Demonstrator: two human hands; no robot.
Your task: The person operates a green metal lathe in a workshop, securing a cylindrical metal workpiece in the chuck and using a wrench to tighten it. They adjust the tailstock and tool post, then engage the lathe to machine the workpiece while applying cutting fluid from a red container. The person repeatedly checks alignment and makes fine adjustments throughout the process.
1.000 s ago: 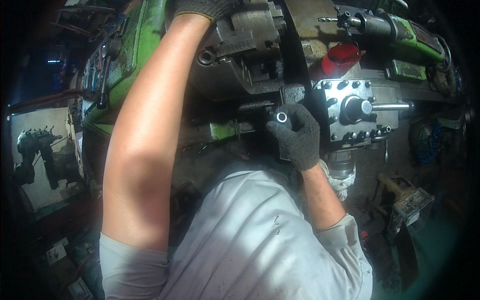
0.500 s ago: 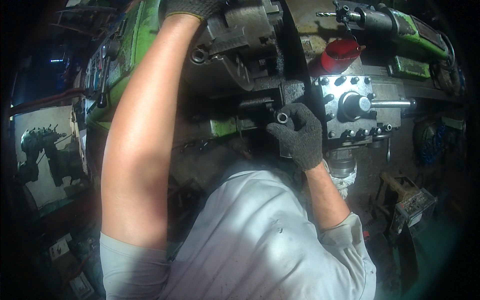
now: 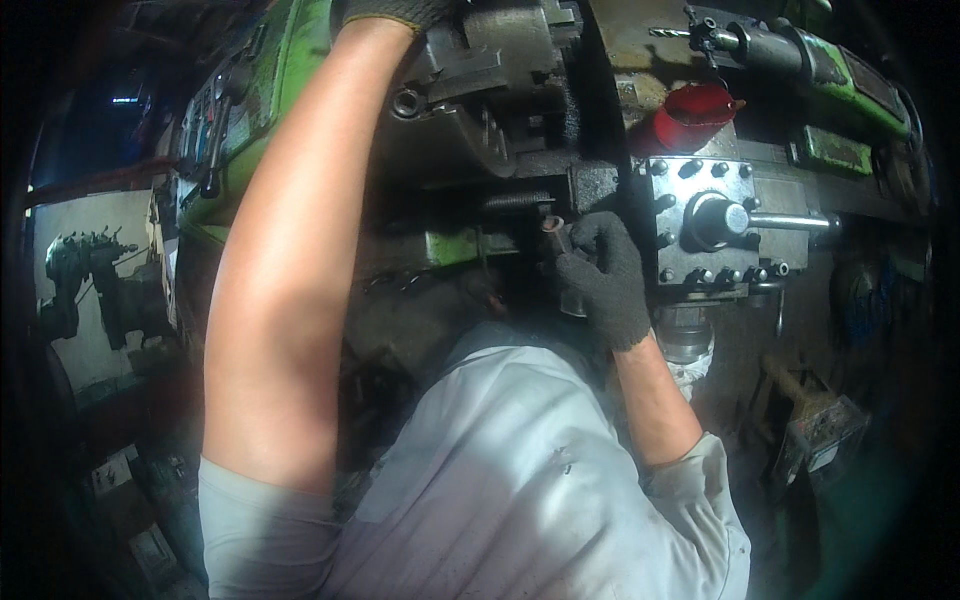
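1. One gloved left hand [image 3: 400,10] of mine is beside the lathe chuck [image 3: 490,65]; the upper edge cuts off its fingers, so I cannot tell its grip. Were the chuck to turn, it could snag me.
2. The short hollow metal tube [image 3: 556,236] sits tilted, one open end up, below the chuck and apart from it.
3. My gloved right hand [image 3: 612,275] pinches that tube between thumb and fingers; too loose a pinch could drop it.
4. Just right, the square tool post [image 3: 677,200] could bruise my knuckles if I swung carelessly.
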